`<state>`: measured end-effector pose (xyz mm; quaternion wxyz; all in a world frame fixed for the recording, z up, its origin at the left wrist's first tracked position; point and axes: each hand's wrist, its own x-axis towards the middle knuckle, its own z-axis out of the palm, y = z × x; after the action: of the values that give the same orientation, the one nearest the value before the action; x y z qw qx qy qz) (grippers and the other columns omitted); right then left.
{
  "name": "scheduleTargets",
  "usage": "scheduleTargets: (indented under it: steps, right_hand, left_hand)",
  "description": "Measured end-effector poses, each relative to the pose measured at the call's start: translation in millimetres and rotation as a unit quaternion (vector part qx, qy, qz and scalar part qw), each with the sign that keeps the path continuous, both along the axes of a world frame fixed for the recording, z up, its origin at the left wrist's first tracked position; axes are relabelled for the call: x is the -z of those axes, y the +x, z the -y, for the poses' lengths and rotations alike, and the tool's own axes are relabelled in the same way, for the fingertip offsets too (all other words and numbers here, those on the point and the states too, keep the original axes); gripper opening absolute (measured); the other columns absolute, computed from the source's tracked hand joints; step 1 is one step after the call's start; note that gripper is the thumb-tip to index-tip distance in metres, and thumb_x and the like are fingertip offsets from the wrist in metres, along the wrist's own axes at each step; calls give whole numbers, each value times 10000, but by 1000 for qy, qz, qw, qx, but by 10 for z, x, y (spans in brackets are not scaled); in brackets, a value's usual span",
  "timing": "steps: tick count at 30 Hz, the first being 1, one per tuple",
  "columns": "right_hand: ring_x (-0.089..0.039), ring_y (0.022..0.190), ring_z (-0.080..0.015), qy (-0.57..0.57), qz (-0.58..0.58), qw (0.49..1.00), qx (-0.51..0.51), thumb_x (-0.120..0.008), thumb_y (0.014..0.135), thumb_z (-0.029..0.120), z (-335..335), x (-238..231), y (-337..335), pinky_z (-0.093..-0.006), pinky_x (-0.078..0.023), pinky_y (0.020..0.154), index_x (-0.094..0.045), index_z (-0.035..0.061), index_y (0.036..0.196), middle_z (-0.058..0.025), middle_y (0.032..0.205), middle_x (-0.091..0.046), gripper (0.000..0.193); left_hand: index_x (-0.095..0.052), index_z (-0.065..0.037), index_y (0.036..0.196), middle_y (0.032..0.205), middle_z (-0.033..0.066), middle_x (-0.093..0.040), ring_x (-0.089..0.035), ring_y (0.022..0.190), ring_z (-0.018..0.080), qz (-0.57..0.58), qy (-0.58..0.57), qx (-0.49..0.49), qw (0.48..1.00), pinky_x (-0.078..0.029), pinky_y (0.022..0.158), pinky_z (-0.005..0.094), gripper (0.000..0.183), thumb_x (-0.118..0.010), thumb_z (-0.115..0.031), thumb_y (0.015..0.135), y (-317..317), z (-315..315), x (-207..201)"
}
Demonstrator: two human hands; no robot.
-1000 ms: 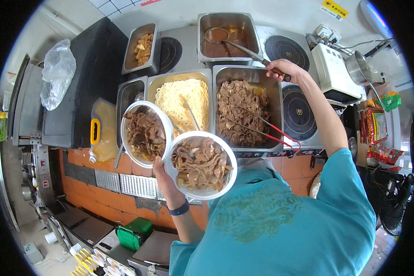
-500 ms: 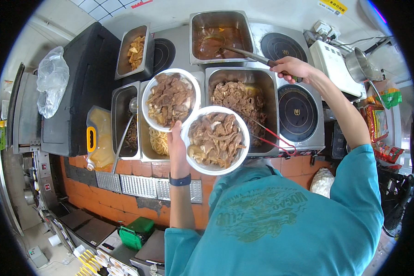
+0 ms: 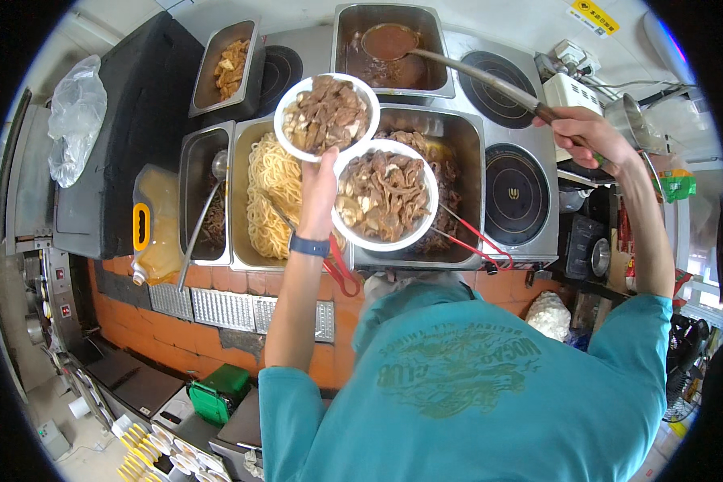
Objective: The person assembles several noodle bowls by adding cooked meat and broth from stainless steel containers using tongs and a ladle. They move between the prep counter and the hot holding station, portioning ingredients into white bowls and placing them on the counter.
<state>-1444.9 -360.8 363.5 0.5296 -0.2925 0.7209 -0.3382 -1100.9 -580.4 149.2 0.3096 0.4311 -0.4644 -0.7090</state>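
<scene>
Two white bowls (image 3: pixel 327 118) heaped with sliced brown meat are held side by side in the left hand (image 3: pixel 320 193) above a steel worktop (image 3: pixel 462 103), the thumb set where their rims meet; the bowls are clamped from below, though the fingers underneath are mostly hidden. The neighbouring corners of a noodle pan (image 3: pixel 240 193) and a meat pan (image 3: pixel 438 119), both set along the worktop's near edge, are partly covered by the bowls. By the right hand (image 3: pixel 582 138), out beyond the worktop's right-hand burners, the handle of a long ladle (image 3: pixel 478 75) is gripped, the fingers closed together around it. The ladle's cup, filled with brown sauce, is held over a sauce pan (image 3: pixel 390 16) at the worktop's far edge; whether its underside is touching the liquid is hard to judge from above. Red-handled tongs (image 3: pixel 478 241) are rested in the meat pan, their handles extended over its near right corner, while a second red-handled pair (image 3: pixel 341 269) is seen at the noodle pan's near edge, partly hidden by the left wrist. Near the worktop's left edge, a long-handled spoon (image 3: pixel 197 233) is propped in a narrow pan (image 3: pixel 186 193), and a pan of yellowish-brown food (image 3: pixel 253 64) is placed toward the far left corner.
</scene>
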Motion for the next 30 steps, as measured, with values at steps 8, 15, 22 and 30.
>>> scheduleTargets:
  steps: [8, 15, 22, 30]
  right_hand:
    - [-402, 378, 11, -47, -14, 998, 27, -569, 957, 164, -451, -625, 232, -135, -320, 306, -583, -88, 1248, 44, 637, -469, 386]
    - [-412, 362, -9, -24, -57, 998, 19, -611, 918, 166, -680, -743, 458, -140, -316, 306, -605, -72, 1255, 34, 611, -491, 413]
    - [-471, 430, -28, 15, -171, 985, 11, -674, 910, 169, -802, -766, 696, -183, -322, 367, -567, -39, 1349, 16, 676, -549, 498]
    - [-618, 725, -135, -116, -531, 831, -117, -668, 883, 75, -1008, -532, 751, -278, -493, 629, -537, -39, 1378, -127, 873, -649, 524]
  left_hand:
    - [-360, 51, 1469, 1367, 168, -546, -564, 1217, 223, -3, 46, 42, 998, -466, 1001, 330, 669, -619, -313, 972, -417, 202, 8]
    - [-435, 59, 1403, 1289, 163, -597, -601, 1146, 212, -9, 57, 79, 995, -498, 965, 329, 604, -598, -340, 980, -650, 264, -53]
    - [-447, 44, 1398, 1289, 158, -602, -602, 1156, 211, 10, 50, 85, 995, -496, 966, 329, 614, -614, -365, 973, -679, 264, -128]
    - [-427, 56, 1373, 1257, 148, -598, -588, 1137, 205, -26, 69, 82, 994, -480, 955, 326, 602, -612, -357, 976, -604, 306, -146]
